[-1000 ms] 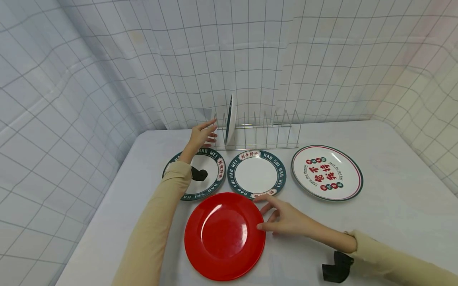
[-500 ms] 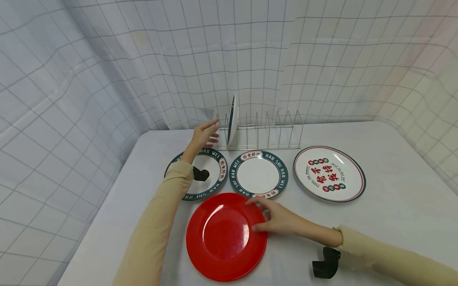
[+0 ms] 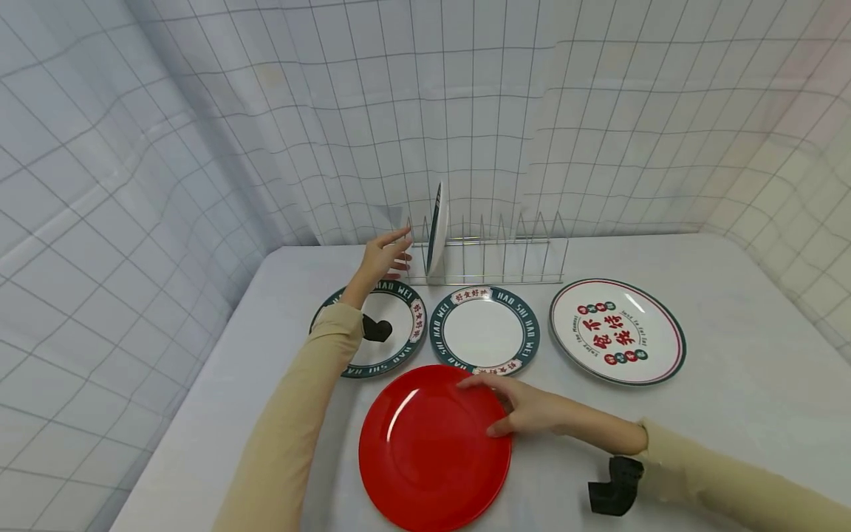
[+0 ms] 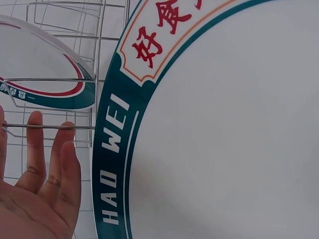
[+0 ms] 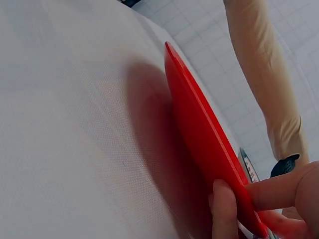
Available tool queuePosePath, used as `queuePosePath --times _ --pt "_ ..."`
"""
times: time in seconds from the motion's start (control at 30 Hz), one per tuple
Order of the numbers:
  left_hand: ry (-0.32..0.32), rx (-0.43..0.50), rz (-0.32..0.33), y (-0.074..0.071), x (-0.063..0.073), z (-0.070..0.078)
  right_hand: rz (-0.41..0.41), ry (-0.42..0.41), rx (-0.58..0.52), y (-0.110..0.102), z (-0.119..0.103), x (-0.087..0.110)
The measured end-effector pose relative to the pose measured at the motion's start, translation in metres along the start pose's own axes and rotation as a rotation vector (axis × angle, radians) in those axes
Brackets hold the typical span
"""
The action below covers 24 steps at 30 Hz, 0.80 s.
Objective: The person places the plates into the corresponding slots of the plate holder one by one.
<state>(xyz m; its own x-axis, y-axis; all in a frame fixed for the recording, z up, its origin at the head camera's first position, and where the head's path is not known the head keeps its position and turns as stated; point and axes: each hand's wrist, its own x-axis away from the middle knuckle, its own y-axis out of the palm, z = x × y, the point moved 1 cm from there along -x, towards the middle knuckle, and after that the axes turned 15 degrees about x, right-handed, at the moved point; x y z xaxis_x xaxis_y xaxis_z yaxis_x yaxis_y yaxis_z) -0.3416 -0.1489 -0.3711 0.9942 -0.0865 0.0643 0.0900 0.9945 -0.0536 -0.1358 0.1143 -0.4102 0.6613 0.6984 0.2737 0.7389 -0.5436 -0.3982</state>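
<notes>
My right hand point(image 3: 532, 406) pinches the right rim of a red plate point(image 3: 425, 451), thumb on top and fingers under it. In the right wrist view that plate point(image 5: 199, 119) stands off the white cloth, with a shadow below. At the back, my left hand point(image 3: 382, 262) touches the left end of a wire dish rack point(image 3: 499, 281); in the left wrist view its fingers point(image 4: 65, 174) are fairly straight beside a rack wire. One plate point(image 3: 437, 233) stands upright in the rack, just right of the left hand.
Two white plates with green lettered rims lie before the rack: the left plate point(image 3: 379, 362), partly under the left forearm, and the middle plate point(image 3: 482, 332). A larger oval plate point(image 3: 618, 369) with red characters lies at right. A gridded curtain point(image 3: 479, 111) hangs behind.
My right hand has gone from the red plate's edge to a pinch on its rim. The plate has shifted slightly right and risen. My left hand has stayed at the rack.
</notes>
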Motion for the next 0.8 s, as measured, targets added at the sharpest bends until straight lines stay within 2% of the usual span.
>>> queuePosePath --times 0.23,0.4,0.63,0.8 --pt "-0.013 -0.010 0.001 -0.001 -0.002 -0.001 -0.057 0.013 -0.019 -0.006 0.004 0.011" --pt "-0.013 -0.006 0.001 -0.002 -0.004 -0.001 -0.066 0.002 -0.065 -0.008 0.006 0.019" --pt "-0.012 -0.008 0.006 -0.002 -0.003 -0.001 -0.046 -0.122 -0.096 -0.007 0.009 0.027" --pt "-0.010 -0.010 0.005 -0.003 -0.003 -0.002 -0.012 -0.169 -0.161 -0.008 0.010 0.034"
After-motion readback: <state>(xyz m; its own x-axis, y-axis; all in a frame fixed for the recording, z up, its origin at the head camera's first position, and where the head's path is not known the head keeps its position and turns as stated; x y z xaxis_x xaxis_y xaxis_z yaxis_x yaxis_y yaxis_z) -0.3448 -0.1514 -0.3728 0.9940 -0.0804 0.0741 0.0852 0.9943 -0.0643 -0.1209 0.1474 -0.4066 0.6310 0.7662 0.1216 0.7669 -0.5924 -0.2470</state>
